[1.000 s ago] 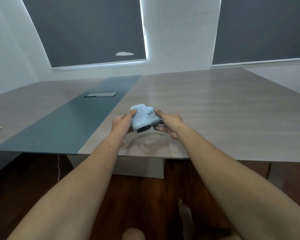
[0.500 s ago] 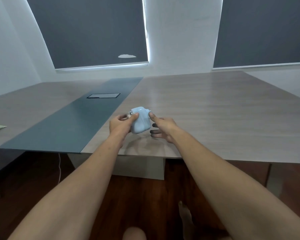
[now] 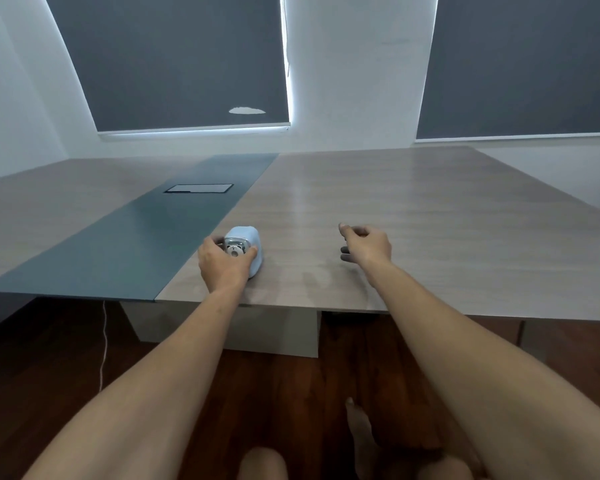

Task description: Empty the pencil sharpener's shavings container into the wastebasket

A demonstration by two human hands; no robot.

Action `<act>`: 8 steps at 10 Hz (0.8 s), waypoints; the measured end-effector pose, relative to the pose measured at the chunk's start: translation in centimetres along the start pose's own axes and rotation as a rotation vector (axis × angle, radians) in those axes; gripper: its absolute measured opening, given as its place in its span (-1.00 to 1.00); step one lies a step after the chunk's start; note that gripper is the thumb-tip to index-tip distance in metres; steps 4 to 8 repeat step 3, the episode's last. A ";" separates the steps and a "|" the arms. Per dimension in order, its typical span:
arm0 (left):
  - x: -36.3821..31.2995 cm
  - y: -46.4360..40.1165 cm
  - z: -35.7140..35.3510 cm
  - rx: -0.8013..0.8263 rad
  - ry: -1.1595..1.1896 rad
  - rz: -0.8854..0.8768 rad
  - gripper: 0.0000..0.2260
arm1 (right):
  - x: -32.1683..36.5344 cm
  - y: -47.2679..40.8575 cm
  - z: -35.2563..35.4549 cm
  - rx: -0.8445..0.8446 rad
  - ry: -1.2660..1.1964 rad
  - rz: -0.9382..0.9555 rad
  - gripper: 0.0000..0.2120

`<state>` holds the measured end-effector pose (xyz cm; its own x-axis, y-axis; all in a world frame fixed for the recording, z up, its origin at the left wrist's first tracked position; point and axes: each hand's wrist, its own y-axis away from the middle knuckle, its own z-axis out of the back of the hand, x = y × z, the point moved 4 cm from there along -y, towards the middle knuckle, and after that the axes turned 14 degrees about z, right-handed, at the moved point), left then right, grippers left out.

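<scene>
Blue sharpener [image 3: 246,244] on desk [image 3: 430,216], my left hand [image 3: 222,265] gripping it; right hand [image 3: 366,244] loosely curled, empty. Brace body, slide drawer out level; wastebasket unseen.

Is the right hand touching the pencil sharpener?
No. The right hand hovers apart over the table; only the left hand grips the pencil sharpener.

The left hand [image 3: 224,263] covers the near lower side of the pencil sharpener [image 3: 245,249], near the table's [image 3: 430,237] front edge. The right hand's [image 3: 366,244] fingertips curl under, out of sight.
</scene>
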<state>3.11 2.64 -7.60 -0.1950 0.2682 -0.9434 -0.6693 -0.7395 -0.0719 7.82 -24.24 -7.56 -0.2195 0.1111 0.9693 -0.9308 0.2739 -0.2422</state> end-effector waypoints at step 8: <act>-3.4 2.1 -0.6 -0.097 -0.167 -0.240 -0.25 | 0.4 -0.2 6.3 0.029 0.612 0.256 -0.56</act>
